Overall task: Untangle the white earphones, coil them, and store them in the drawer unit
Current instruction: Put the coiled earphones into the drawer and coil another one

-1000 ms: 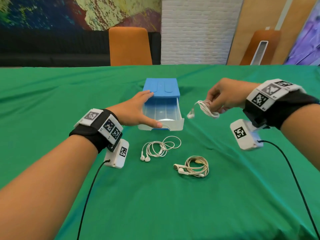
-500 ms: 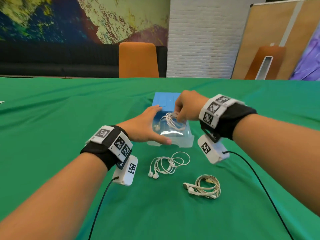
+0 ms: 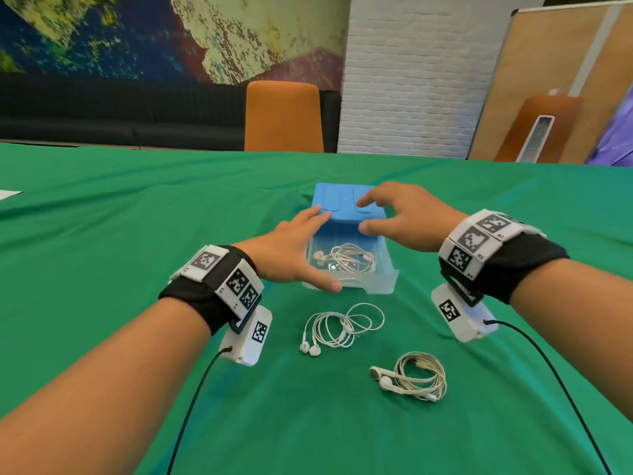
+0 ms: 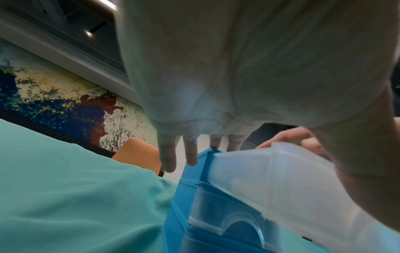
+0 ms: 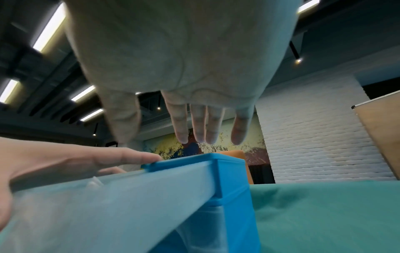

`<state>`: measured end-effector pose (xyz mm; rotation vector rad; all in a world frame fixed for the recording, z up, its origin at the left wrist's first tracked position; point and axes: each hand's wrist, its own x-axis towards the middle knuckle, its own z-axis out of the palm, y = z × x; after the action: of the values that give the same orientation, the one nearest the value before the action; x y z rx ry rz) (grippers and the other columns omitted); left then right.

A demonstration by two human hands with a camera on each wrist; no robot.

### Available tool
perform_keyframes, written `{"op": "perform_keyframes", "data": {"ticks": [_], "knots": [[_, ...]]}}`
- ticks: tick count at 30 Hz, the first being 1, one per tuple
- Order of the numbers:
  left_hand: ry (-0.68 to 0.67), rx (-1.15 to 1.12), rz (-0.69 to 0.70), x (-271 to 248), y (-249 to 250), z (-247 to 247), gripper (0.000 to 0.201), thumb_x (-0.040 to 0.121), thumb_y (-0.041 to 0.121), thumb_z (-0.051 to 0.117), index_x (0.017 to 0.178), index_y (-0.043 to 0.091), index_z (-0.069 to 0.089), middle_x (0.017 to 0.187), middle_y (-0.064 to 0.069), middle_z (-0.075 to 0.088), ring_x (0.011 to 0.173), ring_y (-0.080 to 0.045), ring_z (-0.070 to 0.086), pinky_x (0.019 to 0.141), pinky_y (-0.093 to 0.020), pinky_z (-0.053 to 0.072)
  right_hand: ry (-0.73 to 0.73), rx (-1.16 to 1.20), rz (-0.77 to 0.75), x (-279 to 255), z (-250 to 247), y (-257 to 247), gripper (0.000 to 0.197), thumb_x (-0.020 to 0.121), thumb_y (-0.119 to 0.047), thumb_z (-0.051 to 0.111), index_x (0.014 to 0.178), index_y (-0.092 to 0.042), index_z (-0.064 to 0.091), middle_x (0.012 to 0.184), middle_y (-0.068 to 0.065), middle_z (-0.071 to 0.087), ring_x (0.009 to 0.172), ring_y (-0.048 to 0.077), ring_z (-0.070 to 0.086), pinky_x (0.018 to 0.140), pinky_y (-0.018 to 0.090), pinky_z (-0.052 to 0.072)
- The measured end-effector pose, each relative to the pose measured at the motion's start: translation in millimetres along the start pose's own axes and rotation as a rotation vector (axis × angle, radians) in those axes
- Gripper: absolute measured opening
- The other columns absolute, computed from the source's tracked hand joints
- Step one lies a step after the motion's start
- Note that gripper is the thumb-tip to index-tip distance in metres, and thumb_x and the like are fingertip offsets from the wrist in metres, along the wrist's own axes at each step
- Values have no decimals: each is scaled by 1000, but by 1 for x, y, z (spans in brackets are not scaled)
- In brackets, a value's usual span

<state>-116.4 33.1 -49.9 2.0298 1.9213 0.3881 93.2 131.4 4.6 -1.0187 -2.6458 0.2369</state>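
A coil of white earphones (image 3: 346,259) lies inside the clear drawer (image 3: 383,277), which is pulled out of the blue drawer unit (image 3: 346,204). My left hand (image 3: 291,252) lies along the drawer's left side: straight fingers reach the unit's top, and the thumb rests on the drawer's front rim. My right hand (image 3: 404,214) hovers over the drawer's back, fingers spread and holding nothing. In the left wrist view the left hand (image 4: 238,68) sits above the drawer (image 4: 270,179). In the right wrist view the right hand (image 5: 205,128) floats above the blue unit (image 5: 231,171).
Two more coiled earphones lie on the green tablecloth (image 3: 120,234) in front of the drawer: a white pair (image 3: 342,327) and a cream pair (image 3: 419,375). An orange chair (image 3: 284,116) stands behind the table. Sensor cables hang from both wrists.
My right hand carried the white coil from the right into the drawer, let go of it and lifted away open. The left hand stayed at the drawer.
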Motion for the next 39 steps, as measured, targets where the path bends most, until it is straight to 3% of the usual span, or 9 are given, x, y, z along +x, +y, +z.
{"op": "perform_keyframes", "data": {"ticks": [4, 8, 11, 13, 18, 21, 28, 33, 39], "knots": [[72, -13, 32, 4, -4, 0, 124, 66, 68, 80, 160, 29, 9, 166, 15, 1, 153, -21, 9, 124, -47, 17, -263, -16, -19, -12, 4, 8, 100, 79, -67, 64, 158, -24, 20, 165, -7, 17, 150, 11, 19, 119, 29, 16], [149, -13, 57, 11, -11, 2, 122, 60, 77, 71, 158, 24, 21, 160, 10, 17, 147, -22, 21, 122, -45, 23, -269, -101, -51, -10, 18, 16, 117, 73, -64, 74, 159, -18, 10, 167, -1, 4, 153, 14, 6, 122, 29, 7], [220, -23, 84, 17, -15, 1, 107, 61, 77, 70, 150, 26, 37, 147, 4, 32, 137, -20, 35, 118, -42, 30, -243, -126, -40, -3, 25, 19, 112, 76, -60, 74, 159, -20, 12, 167, 1, 6, 153, 20, 7, 124, 43, 14], [267, -72, 100, 21, -14, -1, 84, 71, 59, 80, 142, 26, 47, 137, 2, 39, 130, -17, 41, 115, -40, 34, -249, -119, -14, 2, 24, 20, 105, 80, -59, 71, 159, -23, 12, 167, 0, 6, 153, 21, 7, 122, 49, 17], [268, -66, 122, 30, -18, -1, 74, 82, 42, 79, 145, 26, 43, 153, 1, 34, 142, -15, 34, 119, -37, 27, -194, -61, -3, 11, 25, 21, 87, 89, -41, 67, 158, -21, 18, 165, 2, 15, 150, 22, 17, 121, 39, 21], [300, -76, 120, 35, -21, 0, 66, 86, 37, 76, 143, 28, 44, 147, 3, 41, 134, -17, 42, 115, -39, 33, -131, -67, -12, 14, 31, 24, 82, 88, -32, 66, 157, -20, 24, 161, 1, 23, 146, 22, 24, 117, 38, 26], [377, -49, 118, 44, -20, 5, 55, 86, 36, 74, 134, 31, 48, 147, 7, 42, 133, -16, 43, 110, -36, 35, -40, -35, -9, 18, 38, 31, 71, 83, -38, 64, 149, -25, 40, 146, -1, 42, 133, 24, 41, 111, 46, 36], [423, -20, 110, 51, -20, 9, 54, 88, 35, 72, 137, 29, 49, 140, 5, 47, 125, -17, 48, 104, -34, 38, 58, -4, -13, 20, 48, 31, 55, 81, -35, 67, 134, -24, 52, 127, 1, 50, 112, 26, 54, 95, 43, 47], [504, -11, 107, 54, -20, 12, 45, 87, 32, 72, 128, 31, 55, 125, 8, 50, 103, -17, 52, 92, -39, 45, 115, -27, -10, 24, 48, 30, 45, 80, -31, 69, 123, -24, 57, 117, 1, 52, 102, 27, 56, 87, 40, 48]]}}
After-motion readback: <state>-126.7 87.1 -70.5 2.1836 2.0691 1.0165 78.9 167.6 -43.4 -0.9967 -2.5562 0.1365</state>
